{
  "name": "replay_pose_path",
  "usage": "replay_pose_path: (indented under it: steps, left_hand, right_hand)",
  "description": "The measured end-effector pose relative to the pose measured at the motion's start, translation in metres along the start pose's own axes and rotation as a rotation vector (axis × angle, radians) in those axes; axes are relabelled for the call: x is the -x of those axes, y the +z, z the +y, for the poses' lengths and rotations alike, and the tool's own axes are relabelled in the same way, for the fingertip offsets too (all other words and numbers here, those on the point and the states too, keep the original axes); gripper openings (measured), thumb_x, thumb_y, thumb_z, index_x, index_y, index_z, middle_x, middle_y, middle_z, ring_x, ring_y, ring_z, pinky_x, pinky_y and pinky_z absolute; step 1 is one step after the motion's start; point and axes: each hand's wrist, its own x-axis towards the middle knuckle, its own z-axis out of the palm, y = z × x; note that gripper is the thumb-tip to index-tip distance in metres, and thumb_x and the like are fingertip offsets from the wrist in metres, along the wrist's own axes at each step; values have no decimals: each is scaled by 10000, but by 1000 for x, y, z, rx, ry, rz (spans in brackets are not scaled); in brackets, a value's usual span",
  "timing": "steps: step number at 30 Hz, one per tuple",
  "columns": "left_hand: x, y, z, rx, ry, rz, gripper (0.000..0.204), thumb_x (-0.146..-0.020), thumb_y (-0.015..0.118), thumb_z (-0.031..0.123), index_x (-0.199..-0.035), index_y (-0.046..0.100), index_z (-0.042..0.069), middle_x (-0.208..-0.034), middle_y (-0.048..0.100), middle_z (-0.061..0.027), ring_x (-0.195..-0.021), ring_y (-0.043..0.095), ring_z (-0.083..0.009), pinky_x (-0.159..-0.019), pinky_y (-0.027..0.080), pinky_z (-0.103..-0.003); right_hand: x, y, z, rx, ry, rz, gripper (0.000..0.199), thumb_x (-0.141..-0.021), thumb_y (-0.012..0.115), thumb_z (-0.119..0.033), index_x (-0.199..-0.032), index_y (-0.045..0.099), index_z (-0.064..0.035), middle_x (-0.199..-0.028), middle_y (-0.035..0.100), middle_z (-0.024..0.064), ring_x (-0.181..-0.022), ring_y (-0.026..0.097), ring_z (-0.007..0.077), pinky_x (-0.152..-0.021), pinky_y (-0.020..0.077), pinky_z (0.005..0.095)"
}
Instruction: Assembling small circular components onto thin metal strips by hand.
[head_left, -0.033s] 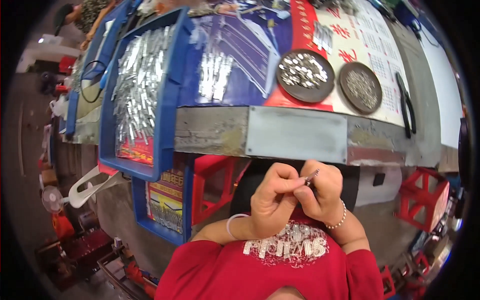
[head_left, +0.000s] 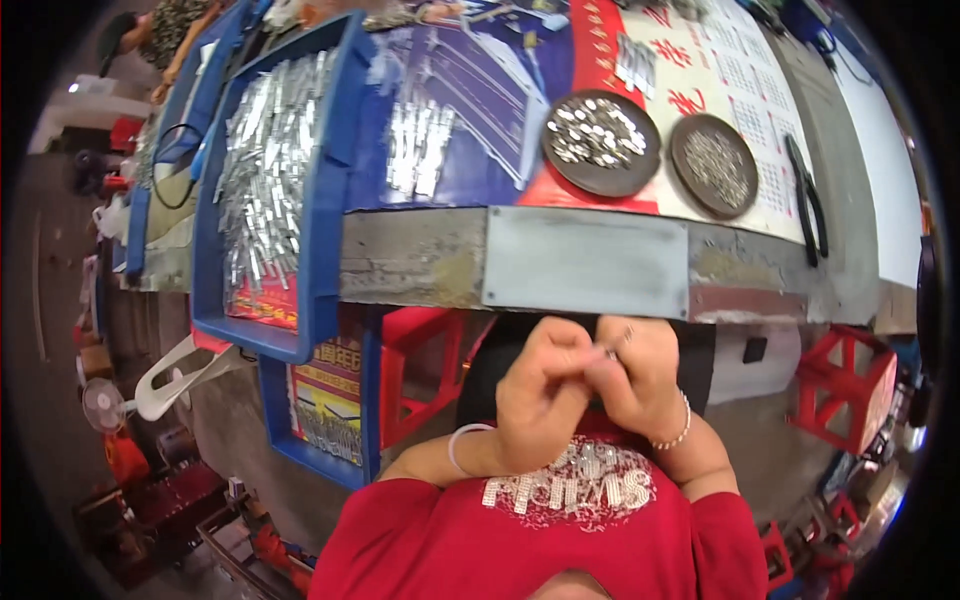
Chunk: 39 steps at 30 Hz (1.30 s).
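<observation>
In front of my chest, just off the table's near edge, my left hand [head_left: 543, 392] and my right hand [head_left: 640, 378] meet with thumbs and fingers pinched. A small metal piece [head_left: 612, 353] is between the fingertips, mostly covered by them, so its exact kind does not show. Beyond the hands lies a pale metal plate [head_left: 586, 262] along the table edge. Further back stand a dark round dish of shiny flat metal pieces [head_left: 557, 172] and, to its right, a second dish of tiny metal parts [head_left: 690, 180].
A blue bin [head_left: 322, 225] full of silvery metal strips [head_left: 270, 150] stands at the left; more strips [head_left: 417, 150] lie beside it. Black-handled pliers [head_left: 807, 200] rest at the right. Below are another blue bin [head_left: 370, 420] and red stools [head_left: 848, 390].
My fingers have closed further over the small metal piece, which shows less than before. The whole scene has shifted slightly left in the picture.
</observation>
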Motion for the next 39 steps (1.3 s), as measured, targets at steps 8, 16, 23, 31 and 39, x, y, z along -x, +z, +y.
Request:
replay_pose_path:
  steps: [8,16,23,31,39]
  left_hand:
    - [-1,7,3,358,-445,16,138,-910,494,-20,-1044,486,12,-885,497,-24,-692,432,-33,-594,364,-173]
    - [-14,-17,12,919,-1120,-208,134,-917,492,78,-1016,530,-3,-844,511,-41,-533,368,-33,-447,275,-164]
    - [-22,-17,5,1018,-1276,-279,165,-918,504,93,-1026,535,-28,-833,515,-45,-521,350,-17,-417,243,-150]
    - [-40,-15,9,781,-1046,-232,161,-924,509,90,-1051,535,-6,-808,534,-37,-506,397,-42,-437,298,-175]
    - [-132,-68,-28,-1021,174,132,58,-783,549,34,-836,561,16,-820,576,-139,-725,581,-329,-622,467,-408]
  right_hand:
    - [11,-6,16,123,44,107,268,-751,647,-112,-575,461,-33,-523,449,98,-423,453,219,-408,340,314]
    - [17,-32,15,-237,298,-111,458,-941,461,-343,-633,452,-4,-566,418,85,-468,436,225,-445,337,304]
    - [17,-37,21,-92,124,-174,423,-944,454,-283,-616,425,-18,-548,394,89,-447,420,233,-430,317,316]
    - [11,-34,18,-194,238,-66,482,-956,378,-415,-757,502,6,-640,490,88,-506,471,196,-489,391,289]
    - [16,-34,34,44,167,208,485,-972,338,-427,-808,499,0,-748,459,46,-617,410,103,-555,316,228]
